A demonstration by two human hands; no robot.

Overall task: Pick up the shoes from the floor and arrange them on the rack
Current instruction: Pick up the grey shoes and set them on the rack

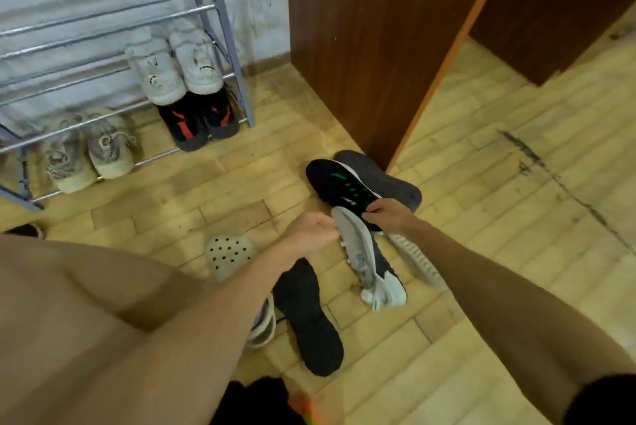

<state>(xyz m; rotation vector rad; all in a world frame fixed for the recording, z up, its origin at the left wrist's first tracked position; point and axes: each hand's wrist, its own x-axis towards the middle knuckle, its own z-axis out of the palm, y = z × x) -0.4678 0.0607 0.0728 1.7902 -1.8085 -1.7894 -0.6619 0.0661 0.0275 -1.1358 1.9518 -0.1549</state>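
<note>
Left hand grip pinches the grey shoe toe, right hand grip clamps the black shoe just above it, rack well apart beyond.

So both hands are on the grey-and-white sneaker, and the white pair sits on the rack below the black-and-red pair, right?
Not quite. The head view shows the white pair on the rack above the black-and-red pair, not below. Both the left hand and right hand are on the grey-and-white sneaker.

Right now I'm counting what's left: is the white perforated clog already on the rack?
No, the white perforated clog lies on the floor near the left hand, apart from the rack.
</note>
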